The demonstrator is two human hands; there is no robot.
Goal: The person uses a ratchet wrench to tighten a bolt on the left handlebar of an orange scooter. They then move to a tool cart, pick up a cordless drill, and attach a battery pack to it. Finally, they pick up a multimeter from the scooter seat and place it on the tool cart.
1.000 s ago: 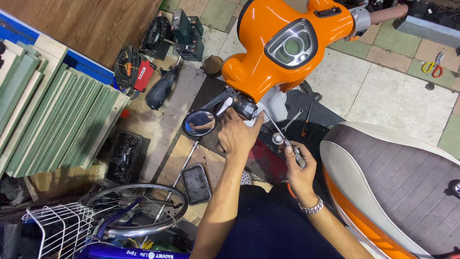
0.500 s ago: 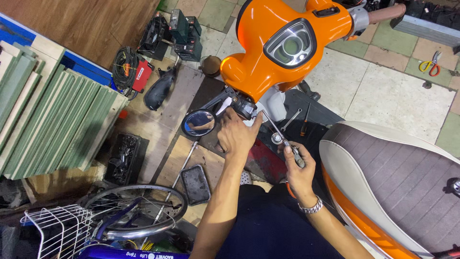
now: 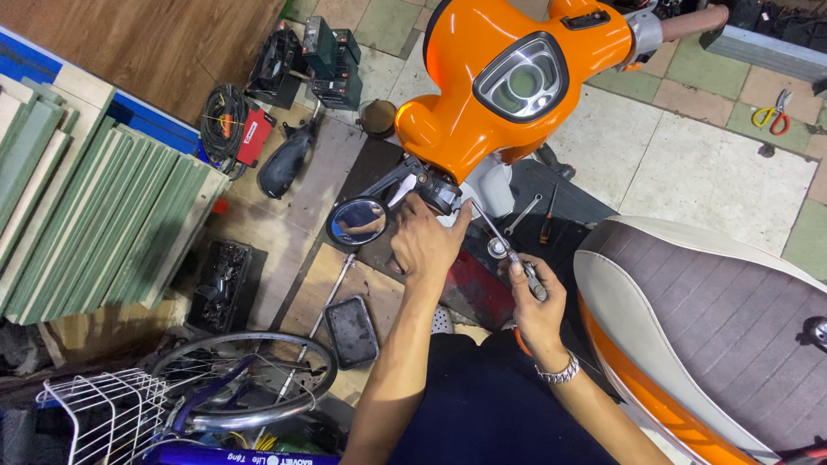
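Centrally, the left hand [image 3: 428, 244] reaches forward, fingers curled around the handlebar end [image 3: 431, 189] of the orange scooter [image 3: 508, 82], just beside the round mirror [image 3: 357, 221]; the right hand [image 3: 536, 301], wrist bent, fingers closed on a slim screwdriver [image 3: 508, 252] angled toward that handlebar end

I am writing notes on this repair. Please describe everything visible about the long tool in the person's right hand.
The tool is a thin, metal-looking shaft with a darker grip end. The right hand closes around that end. The shaft slants up and left to the handlebar controls of the orange scooter, where the left hand rests. Its tip is hidden there, so its type is unclear.
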